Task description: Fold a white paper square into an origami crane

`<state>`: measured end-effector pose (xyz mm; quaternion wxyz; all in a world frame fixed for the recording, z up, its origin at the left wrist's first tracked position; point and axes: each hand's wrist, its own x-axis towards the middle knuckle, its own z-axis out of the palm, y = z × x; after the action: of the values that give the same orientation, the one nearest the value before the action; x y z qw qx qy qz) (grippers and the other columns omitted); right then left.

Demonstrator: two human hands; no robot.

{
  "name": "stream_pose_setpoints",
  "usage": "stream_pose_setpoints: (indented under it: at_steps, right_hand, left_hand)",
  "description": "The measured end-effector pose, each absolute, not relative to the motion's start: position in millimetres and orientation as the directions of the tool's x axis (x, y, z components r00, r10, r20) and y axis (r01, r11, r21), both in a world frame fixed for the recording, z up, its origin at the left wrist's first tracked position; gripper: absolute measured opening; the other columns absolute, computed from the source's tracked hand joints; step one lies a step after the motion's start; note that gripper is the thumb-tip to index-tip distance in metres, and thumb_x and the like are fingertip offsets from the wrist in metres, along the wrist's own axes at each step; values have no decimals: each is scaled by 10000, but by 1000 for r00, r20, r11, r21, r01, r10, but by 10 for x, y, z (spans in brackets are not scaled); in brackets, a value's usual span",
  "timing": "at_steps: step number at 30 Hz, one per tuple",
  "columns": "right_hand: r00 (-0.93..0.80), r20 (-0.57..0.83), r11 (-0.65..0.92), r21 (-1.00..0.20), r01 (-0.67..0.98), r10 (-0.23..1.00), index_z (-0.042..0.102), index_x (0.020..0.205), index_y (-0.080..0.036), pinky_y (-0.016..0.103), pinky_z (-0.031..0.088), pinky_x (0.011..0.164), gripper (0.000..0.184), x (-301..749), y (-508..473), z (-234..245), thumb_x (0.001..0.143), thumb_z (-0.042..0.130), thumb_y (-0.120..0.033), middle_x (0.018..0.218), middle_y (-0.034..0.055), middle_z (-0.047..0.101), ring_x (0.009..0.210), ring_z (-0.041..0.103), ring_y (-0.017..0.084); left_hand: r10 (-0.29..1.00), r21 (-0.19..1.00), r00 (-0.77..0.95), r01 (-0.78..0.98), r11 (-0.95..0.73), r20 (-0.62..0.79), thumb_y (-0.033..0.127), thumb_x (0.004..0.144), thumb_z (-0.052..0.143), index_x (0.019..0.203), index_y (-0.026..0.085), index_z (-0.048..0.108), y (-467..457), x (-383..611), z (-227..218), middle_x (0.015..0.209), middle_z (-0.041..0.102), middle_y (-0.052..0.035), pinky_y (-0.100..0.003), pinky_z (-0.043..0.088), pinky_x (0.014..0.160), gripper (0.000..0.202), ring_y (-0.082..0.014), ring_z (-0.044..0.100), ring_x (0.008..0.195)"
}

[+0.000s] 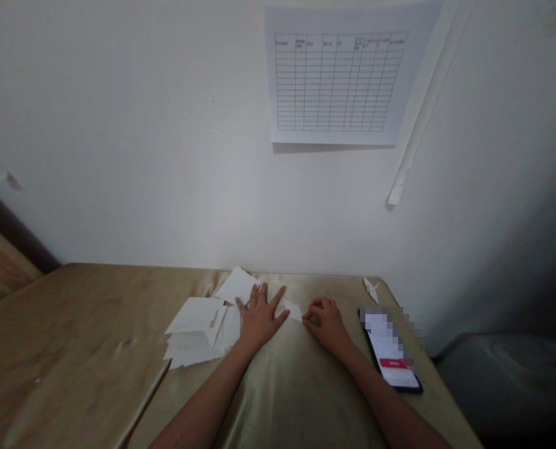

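A small folded piece of white paper (292, 309) lies on the table between my two hands. My left hand (259, 317) is spread with its fingers apart, palm down, its thumb and index finger at the paper's left side. With thumb and index finger pinched together, my right hand (323, 319) grips the paper's right corner. Left of my left hand are several loose white paper sheets (196, 315), overlapping one another. Another white sheet (235, 285) lies just behind the left fingers, partly hidden by them.
A folded paper crane (371, 289) sits at the table's back right corner. In front of it lies a phone (390, 355) with its screen lit, beside my right forearm. The brown cloth-covered table (95, 330) meets a white wall bearing a printed chart (338, 81).
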<state>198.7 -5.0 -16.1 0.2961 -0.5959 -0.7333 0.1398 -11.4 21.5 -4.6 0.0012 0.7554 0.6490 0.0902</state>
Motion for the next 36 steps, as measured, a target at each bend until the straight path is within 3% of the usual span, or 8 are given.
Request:
stream_pose_setpoints:
  at_steps: [4,12,24,30,36]
  right_hand:
    - [-114,260,249,-578,777,959,757,906,-281,391,385,1036,89,2009,-30,-195,824,736,-255,1134,58,618,1154,521,243]
    - [-123,256,256,-590,765,959,753,931,-282,390,378,1050,124,2037,-31,-200,819,738,-232,1129,57,610,1157,519,241]
    - [-124,302,293,-615,732,945,759,936,-274,396,392,1042,121,2046,-67,-211,835,717,-222,1085,65,620,1148,510,250]
    - [-130,355,336,-616,712,926,748,867,-249,390,410,1009,82,2043,-70,-225,837,695,-194,1043,64,633,1096,534,240]
    - [-102,441,354,-539,764,892,698,827,-194,384,418,969,94,2025,-84,-201,818,652,-113,986,72,636,1030,548,235]
  left_hand:
    - [970,163,189,963,-214,154,589,924,532,1420,545,455,200,-119,-26,1655,274,-23,-783,102,1113,505,-402,136,1533]
    - [964,212,186,951,-225,190,518,927,582,1181,463,704,191,-128,57,1582,407,-11,-786,113,1118,287,-388,217,1500]
    - [930,347,186,890,-296,316,314,864,712,1013,360,755,176,-156,81,1472,527,-2,-757,156,1137,161,-350,332,1428]
    - [908,437,158,836,-332,387,295,850,733,917,327,766,194,-157,66,1409,582,-3,-742,188,1130,82,-344,370,1386]
    - [897,432,170,829,-354,409,295,840,748,867,341,784,202,-161,42,1396,588,1,-743,162,1135,64,-345,378,1375]
